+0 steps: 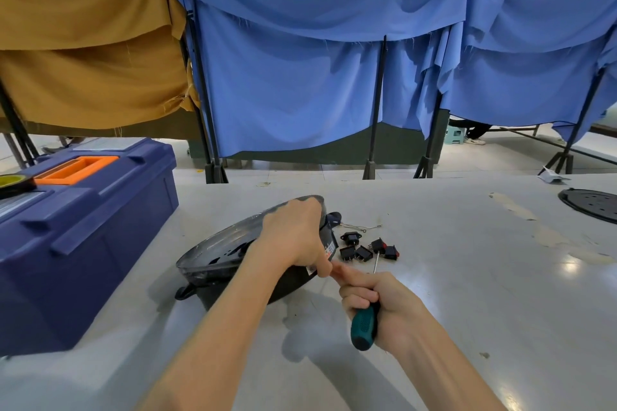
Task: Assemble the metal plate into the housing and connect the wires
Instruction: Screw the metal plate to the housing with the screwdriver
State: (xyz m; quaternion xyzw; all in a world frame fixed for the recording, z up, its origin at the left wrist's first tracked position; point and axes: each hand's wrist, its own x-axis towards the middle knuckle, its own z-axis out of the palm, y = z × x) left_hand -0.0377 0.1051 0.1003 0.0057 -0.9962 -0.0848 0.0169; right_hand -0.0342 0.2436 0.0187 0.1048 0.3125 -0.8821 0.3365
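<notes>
The housing (213, 255) is a round black pot. It sits in the middle of the grey table (467, 277), tipped up so its open top faces 9 o'clock. The left hand (293, 237) holds it by the rim. The fingers curl over the top edge and the thumb presses down the side wall, by a small label.

The right hand (370, 300) is at 4 o'clock from the housing. Its fingers are wrapped tight round a screwdriver (364, 327) with a green handle. One finger sticks out straight, just beside the left thumb. The thin metal shaft points to 12 o'clock, toward a little heap of black switches (367, 248). The tip is blurry, so I cannot tell if it touches them.

The switches lie on the table at 3 o'clock from the housing, just beside it. A thin wire (364, 228) lies near them, at their 12 o'clock.

A round dark plate (591, 205) with holes lies flat at 3 o'clock, well apart, at the picture's edge.

A big blue toolbox (83, 227) stands at 9 o'clock from the housing. A roll of tape (13, 182) rests on its lid.

Past the table, at 12 o'clock, hang a blue cloth (300, 77) and a brown cloth (83, 43).
</notes>
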